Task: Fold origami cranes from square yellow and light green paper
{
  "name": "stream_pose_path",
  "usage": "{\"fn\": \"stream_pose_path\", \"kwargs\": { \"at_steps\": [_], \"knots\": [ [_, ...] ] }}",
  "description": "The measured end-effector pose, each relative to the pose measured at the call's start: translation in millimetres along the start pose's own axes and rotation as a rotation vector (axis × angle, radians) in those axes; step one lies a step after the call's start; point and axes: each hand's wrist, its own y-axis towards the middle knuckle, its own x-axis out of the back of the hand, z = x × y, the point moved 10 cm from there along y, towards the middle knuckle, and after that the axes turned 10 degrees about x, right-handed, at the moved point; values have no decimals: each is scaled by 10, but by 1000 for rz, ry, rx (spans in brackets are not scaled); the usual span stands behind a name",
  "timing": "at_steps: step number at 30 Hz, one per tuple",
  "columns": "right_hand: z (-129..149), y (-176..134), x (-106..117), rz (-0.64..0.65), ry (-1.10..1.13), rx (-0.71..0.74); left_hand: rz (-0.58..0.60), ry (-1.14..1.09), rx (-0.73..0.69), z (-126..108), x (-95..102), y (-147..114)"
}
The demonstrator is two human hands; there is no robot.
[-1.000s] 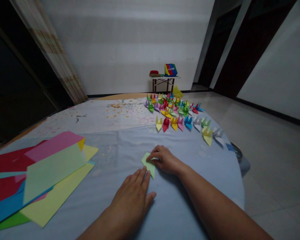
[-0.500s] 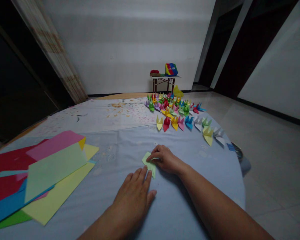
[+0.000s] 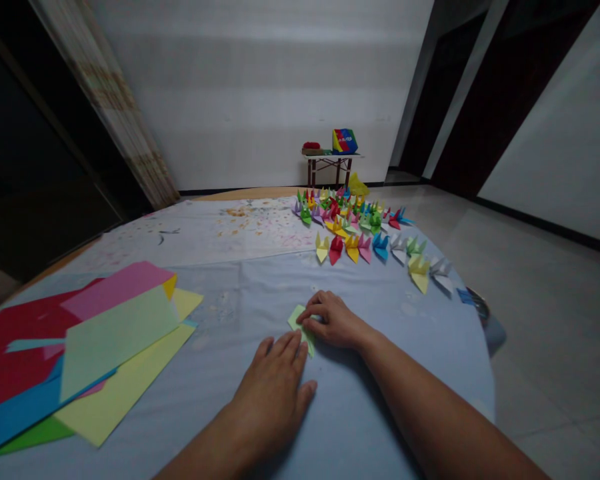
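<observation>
A small piece of light green folded paper [image 3: 295,316] lies flat on the cloth, partly covered by my fingers. My left hand [image 3: 271,381] rests palm down with its fingers stretched out, the tips touching the paper's near left side and the thumb apart. From the right, my right hand [image 3: 333,321] reaches over the same paper, fingers curled and thumb drawn in, pressing and pinching at its upper right part. Whether a flap sits between those fingertips is hidden.
Loose coloured sheets [image 3: 123,333] overlap at the left of the round table. Many folded paper cranes [image 3: 353,248] stand at the far right, some in a row. A small side table [image 3: 333,157] with a colourful box [image 3: 345,141] stands by the wall.
My left fingertips have slid slightly up onto the folded paper. The right hand stays at nearly the same place on it. The whole view has shifted a little.
</observation>
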Motion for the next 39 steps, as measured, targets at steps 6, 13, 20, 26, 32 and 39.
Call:
{"fn": "stream_pose_path", "kwargs": {
  "at_steps": [6,13,20,26,32,39],
  "knots": [
    [-34,11,-30,-11,-12,-30,17,5,13,-41,-74,-26],
    [-57,19,-46,-9,-4,-39,66,-12,12,-86,-98,-57],
    [-46,16,-28,-16,3,-42,106,-62,-6,-162,-77,-128],
    [-46,3,-24,-25,-4,-37,57,-87,-27,-94,21,-68],
    [-47,12,-30,-18,3,-40,-49,-86,-27,60,95,40],
    [-45,16,-26,-25,-3,-39,-80,-77,-31,76,75,44]
  ]
}}
